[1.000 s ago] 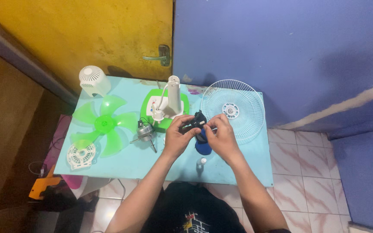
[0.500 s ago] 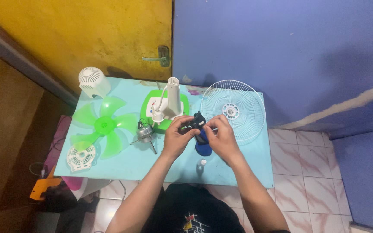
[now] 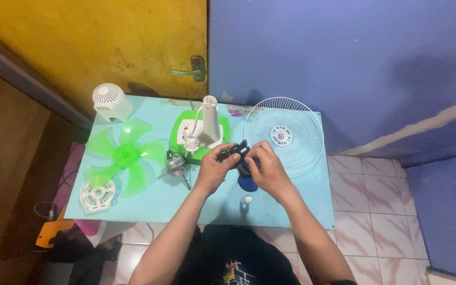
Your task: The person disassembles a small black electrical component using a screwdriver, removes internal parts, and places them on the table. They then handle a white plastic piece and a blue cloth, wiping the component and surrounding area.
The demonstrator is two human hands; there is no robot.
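We see both hands meeting over the middle of the pale blue table (image 3: 149,203), just right of centre in the frame. The left hand (image 3: 213,168) and the right hand (image 3: 266,168) are closed together around a small black part (image 3: 237,151), fingers pinching it from either side; it sits held above the table, with a round dark blue piece (image 3: 247,182) showing just beneath the hands.

To handle this well, we judge that one hand should steady the part while the fingertips of the other do the fine work, keeping it low over the table so that anything dropped lands close by.

Around the hands lie the green fan blade (image 3: 127,156) at left, the small motor (image 3: 176,163) just beside the left hand, the green and white fan base (image 3: 200,138) above it, and the white wire guard (image 3: 284,135) at upper right.

Against the earlier frames, little differs: the hands remain in the same spot on the same part, and nothing on the table has shifted.
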